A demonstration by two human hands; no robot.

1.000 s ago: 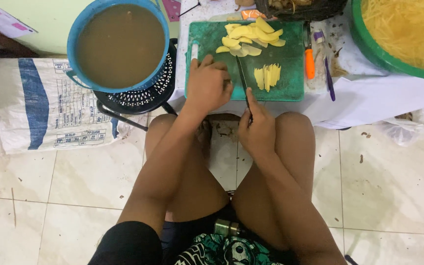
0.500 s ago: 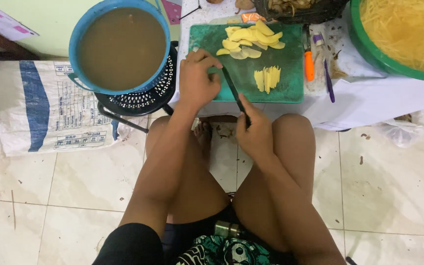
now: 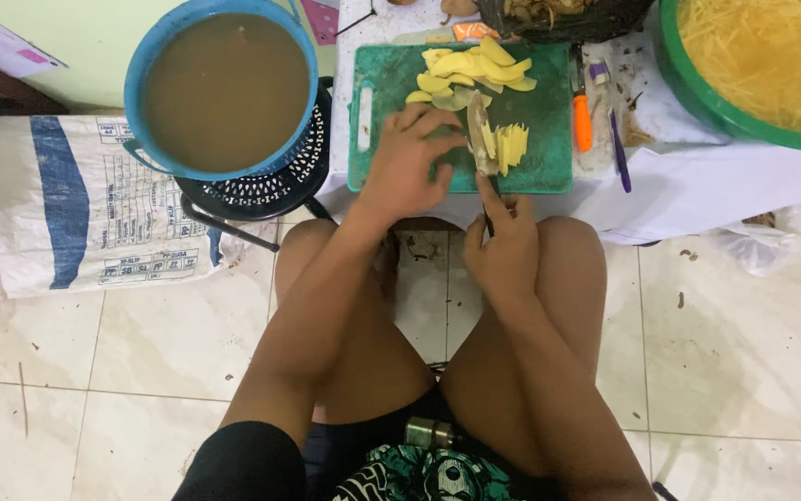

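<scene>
Seated low, knees apart over pale tiled floor (image 3: 716, 371); dark shorts at the bottom edge.

Right hand (image 3: 504, 250) just off the near edge of the board, closed round a knife handle, forefinger laid along the back of the blade. Knife (image 3: 480, 139) pointing away, blade lying tilted among the cut pieces.

Left hand (image 3: 410, 162) on the green cutting board (image 3: 549, 172), fingers curled loosely, tips touching or just beside the blade; whether anything is pinched under them, cannot tell.

Small stack of thin yellow sticks (image 3: 510, 147) just right of the blade: cut fine already. Beyond, at the far edge of the board, a heap of flat yellow slices (image 3: 470, 70), not yet cut into sticks. Judging by that: some slices done, a good handful left.

Right of the board, on the white cloth (image 3: 697, 186): an orange-handled tool (image 3: 582, 121) and a purple-handled tool (image 3: 618, 148), both lying idle.

Far right, big green basin (image 3: 697, 93) heaped with fine yellow shreds, much work finished, by the look. Far left, blue tub (image 3: 224, 88) of murky brown water on a black stool (image 3: 261, 190); printed white sack (image 3: 76, 204) on the floor beside it. Dark basket (image 3: 558, 19) at the top edge, contents unclear.
</scene>
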